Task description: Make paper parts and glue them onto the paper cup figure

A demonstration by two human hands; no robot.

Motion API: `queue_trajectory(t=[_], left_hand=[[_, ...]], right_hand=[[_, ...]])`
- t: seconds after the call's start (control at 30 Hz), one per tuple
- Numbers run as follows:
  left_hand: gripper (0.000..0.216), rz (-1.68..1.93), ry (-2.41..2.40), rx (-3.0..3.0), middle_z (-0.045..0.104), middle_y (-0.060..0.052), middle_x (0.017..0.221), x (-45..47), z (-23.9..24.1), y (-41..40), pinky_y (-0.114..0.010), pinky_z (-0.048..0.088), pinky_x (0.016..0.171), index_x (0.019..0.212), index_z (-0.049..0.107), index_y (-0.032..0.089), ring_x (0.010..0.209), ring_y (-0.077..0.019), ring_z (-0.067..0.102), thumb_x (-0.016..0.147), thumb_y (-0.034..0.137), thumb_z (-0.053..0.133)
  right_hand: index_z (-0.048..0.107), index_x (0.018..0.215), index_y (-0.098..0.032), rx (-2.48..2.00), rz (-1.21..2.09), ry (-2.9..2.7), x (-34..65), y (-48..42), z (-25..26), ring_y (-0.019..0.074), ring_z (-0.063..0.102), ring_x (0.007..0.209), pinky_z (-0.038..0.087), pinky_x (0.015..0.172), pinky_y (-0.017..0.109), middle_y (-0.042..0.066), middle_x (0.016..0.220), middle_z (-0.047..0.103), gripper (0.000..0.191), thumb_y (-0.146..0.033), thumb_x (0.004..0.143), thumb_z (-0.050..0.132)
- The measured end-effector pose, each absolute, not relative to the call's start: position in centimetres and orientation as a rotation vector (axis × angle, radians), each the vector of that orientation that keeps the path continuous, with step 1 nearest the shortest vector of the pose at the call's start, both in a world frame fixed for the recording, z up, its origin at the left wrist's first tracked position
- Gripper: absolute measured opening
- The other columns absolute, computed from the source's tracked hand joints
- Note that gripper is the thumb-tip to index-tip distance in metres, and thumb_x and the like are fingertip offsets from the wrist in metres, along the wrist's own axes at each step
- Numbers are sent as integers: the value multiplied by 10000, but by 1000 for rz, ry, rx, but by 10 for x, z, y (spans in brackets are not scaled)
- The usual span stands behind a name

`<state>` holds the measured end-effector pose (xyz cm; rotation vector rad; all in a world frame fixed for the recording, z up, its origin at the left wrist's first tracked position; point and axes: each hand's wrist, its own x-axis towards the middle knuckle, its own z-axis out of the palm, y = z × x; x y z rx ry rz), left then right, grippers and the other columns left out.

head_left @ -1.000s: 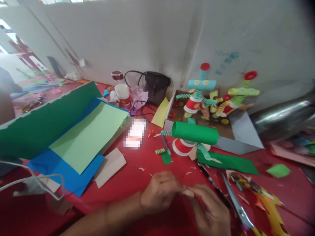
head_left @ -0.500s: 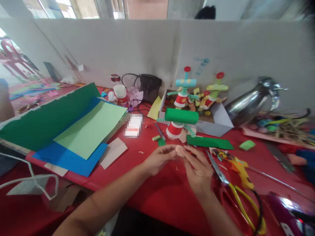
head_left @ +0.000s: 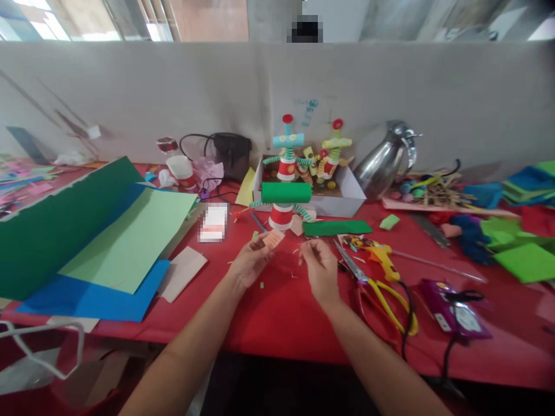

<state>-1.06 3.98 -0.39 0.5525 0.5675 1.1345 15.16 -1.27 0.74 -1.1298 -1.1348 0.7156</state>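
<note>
Between the thumb and fingers of my left hand is a small peach paper piece with orange marks. My right hand is closed in a pinch to its right, apart from the paper; what it holds, if anything, is too small to make out. Just beyond both hands stands a paper figure with a red cup body, coiled pale-green arms and a green paper tube on top. Scissors with yellow and red handles lie right of my right hand, near a yellow glue gun.
Behind the figure, a white box holds similar figures. A metal jug leans at the wall. Large green and blue sheets cover the left. A green strip, a purple box and cords lie to the right.
My hands have drawn apart; the peach paper, earlier at the fingertips of both, is now in my left hand. The camera view has turned right, showing more paper there.
</note>
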Motion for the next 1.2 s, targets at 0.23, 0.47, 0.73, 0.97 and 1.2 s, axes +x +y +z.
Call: queue_trajectory(t=[0.23,0.47,0.73,0.97,1.2], left_hand=[[383,1142,614,594,733,-22,904,-6,4,34,-191,538,708,929,713,161,738,-102,669,585,42,831],[296,1071,628,587,728,-33,881,-5,7,28,-217,543,735,937,677,145,775,-134,702,668,88,783],[458,1097,653,691,721,-42,939,5,0,16,-244,510,801,1032,668,159,848,-153,687,609,121,840],[388,1183,660,754,703,-21,918,5,-1,16,-207,499,775,973,682,167,840,-118,651,623,138,847],[211,1102,664,622,714,-29,847,2,2,21,-246,554,789,866,668,143,756,-119,684,723,225,801]], right_hand=[[516,684,-204,-1147,843,-1069,151,-9,1,98,407,509,343,506,236,-52,573,448,346,-430,945,505],[513,1257,-268,-1065,708,-1376,147,-8,-3,176,605,853,511,696,309,71,1211,588,502,-256,789,696],[550,1148,-231,-1168,455,-1433,142,-12,-9,211,598,892,518,773,364,66,1063,626,390,-221,787,700],[642,870,-234,-1070,344,-1579,142,-9,-6,201,612,884,505,824,360,40,919,669,85,-193,894,571],[653,816,-231,-1130,403,-1518,147,-6,-2,210,627,848,507,805,360,48,875,693,69,-243,871,613]])
